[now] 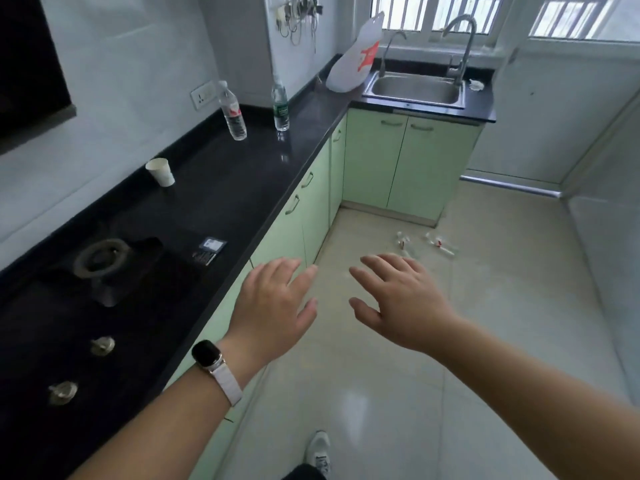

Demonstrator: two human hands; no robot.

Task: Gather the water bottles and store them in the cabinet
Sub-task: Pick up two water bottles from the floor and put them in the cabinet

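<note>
Reaching ahead with both hands spread and holding nothing, I have my left hand (273,306) out past the counter (242,174) edge and my right hand (398,303) over the floor. The two bottles stand upright further along the counter: a red-label bottle (232,110) and, just beside it toward the sink (415,90), a green-label bottle (280,105). Both are well apart from my hands, so I judge this step is the approach. To do it well I should walk closer first rather than stretch, then take one bottle in each hand around the middle, where the label gives grip, and lift straight up so neither tips. The paper cup (160,172) sits nearer me on the counter; I should keep my left arm clear of it. The green cabinets (304,216) below are all closed, so one hand must free up to pull a handle.
</note>
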